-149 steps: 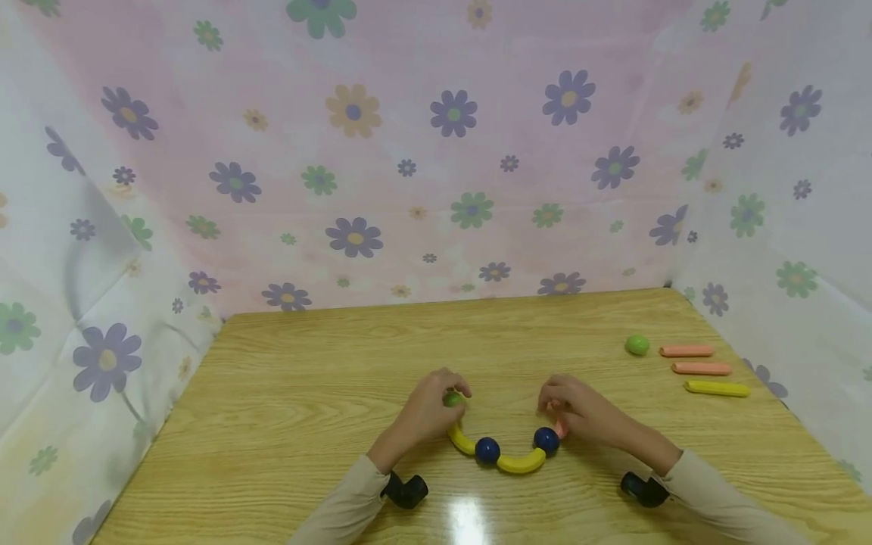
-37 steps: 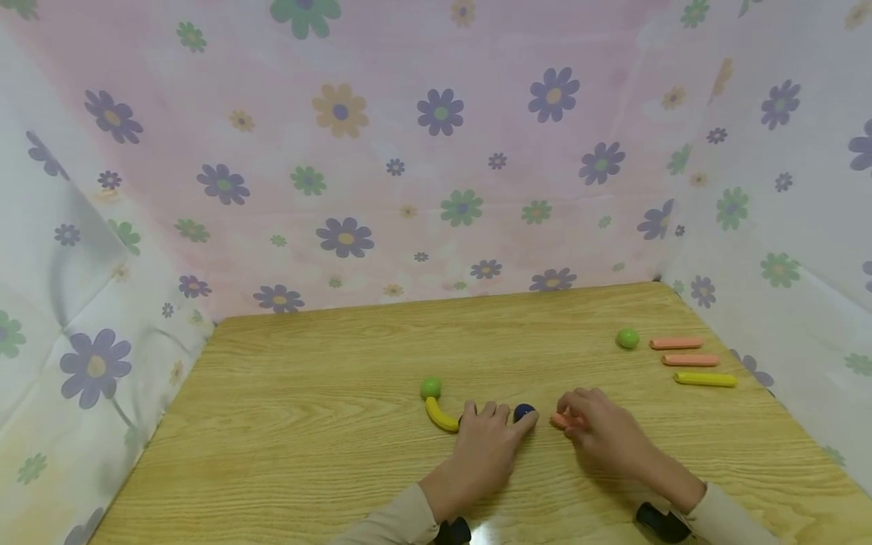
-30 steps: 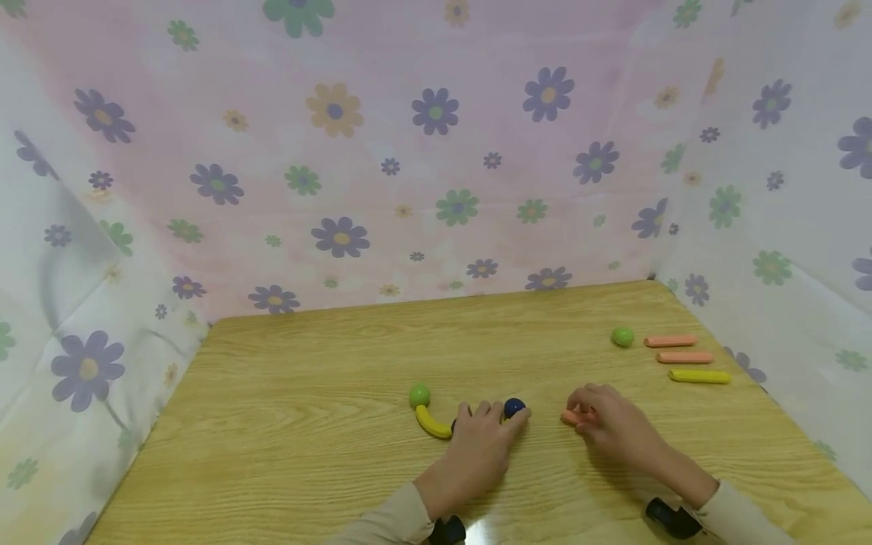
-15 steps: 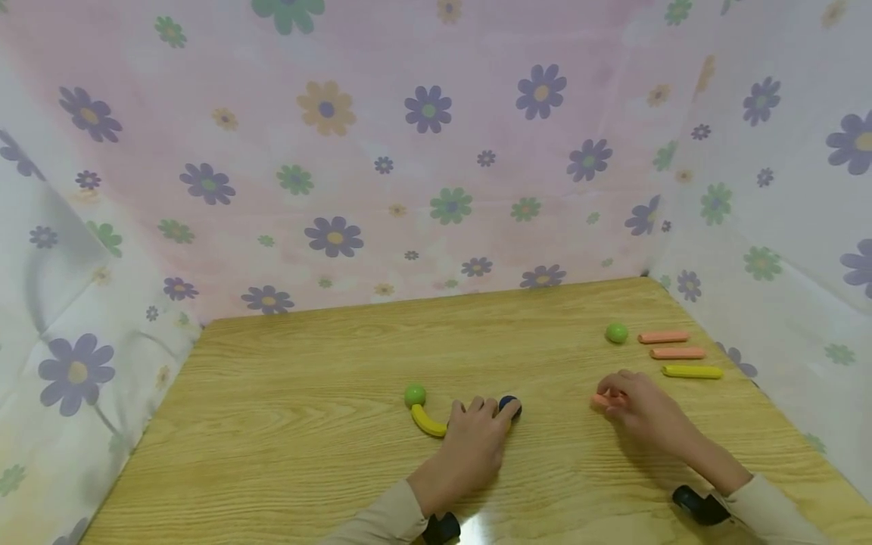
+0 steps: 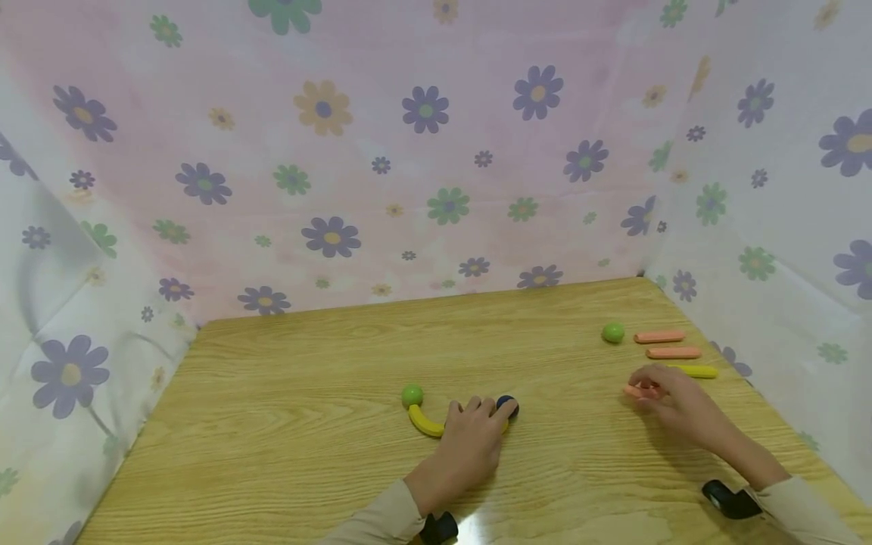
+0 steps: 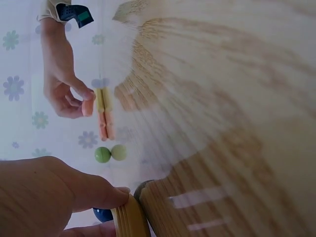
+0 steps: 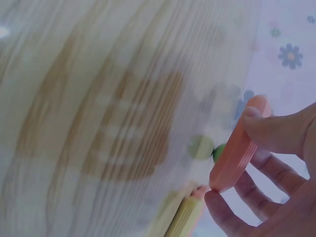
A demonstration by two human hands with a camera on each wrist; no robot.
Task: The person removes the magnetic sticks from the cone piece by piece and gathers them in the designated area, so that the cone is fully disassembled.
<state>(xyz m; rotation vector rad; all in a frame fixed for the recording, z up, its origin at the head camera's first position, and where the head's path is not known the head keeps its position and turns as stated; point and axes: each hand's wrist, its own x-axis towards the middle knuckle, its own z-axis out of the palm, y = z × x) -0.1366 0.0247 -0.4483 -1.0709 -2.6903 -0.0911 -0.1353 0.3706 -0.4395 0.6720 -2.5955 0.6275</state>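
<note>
Pink stick (image 5: 635,391) is in the right hand (image 5: 684,409), pinched between thumb and fingers, just left of the yellow stick (image 5: 695,372). 5 s ago it touched a blue ball (image 5: 507,406) at the chain's right end; now it's well apart from it. Compared with 0.5 s ago, the right hand has carried it further right and now covers the yellow stick's left end in the head view. Right wrist view: stick slants, thumb on one side, fingers on the other.

Left hand (image 5: 468,443) grasps a yellow curve (image 6: 131,217), mostly hidden from the head camera, right beside the blue ball. 5 s ago that hand was at the green ball (image 5: 412,395); same spot on the chain as 0.5 s ago. Left curve (image 5: 425,424) touches the green ball, both uncovered now. Chain's other blue ball is now covered by the hand, bar maybe a sliver.

Far pink stick (image 5: 659,336), near pink stick (image 5: 674,353) and lime ball (image 5: 613,333) unchanged at table (image 5: 306,363) right. Flowered cloth (image 5: 368,189) behind.
</note>
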